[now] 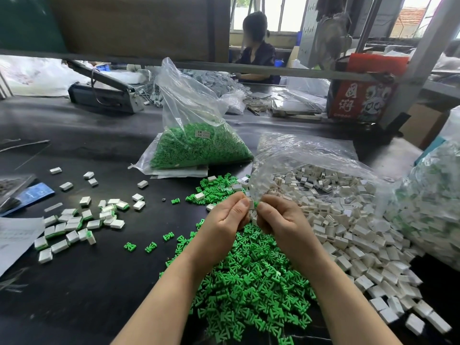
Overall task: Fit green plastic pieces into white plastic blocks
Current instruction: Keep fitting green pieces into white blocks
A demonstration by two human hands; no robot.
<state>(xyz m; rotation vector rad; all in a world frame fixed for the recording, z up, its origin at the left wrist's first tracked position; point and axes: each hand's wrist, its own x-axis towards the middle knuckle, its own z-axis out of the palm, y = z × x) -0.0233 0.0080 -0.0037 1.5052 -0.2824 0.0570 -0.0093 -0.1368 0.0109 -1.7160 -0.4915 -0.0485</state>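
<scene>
My left hand (227, 217) and my right hand (278, 220) meet above a pile of loose green pieces (251, 282). Between the fingertips sits a white block (252, 204), pinched by my left hand, with a bit of a green piece (256, 204) showing at my right fingertips. A heap of white blocks (348, 230) spills from a clear bag on the right. Several white blocks with green edges (74, 225) lie scattered on the left of the black table (99, 295).
A clear bag of green pieces (196, 145) stands behind the hands. Another bag (428, 202) is at the far right. Paper (15, 240) lies at the left edge. A grey machine (104, 93), a red box (361, 95) and a seated person (256, 48) are at the back.
</scene>
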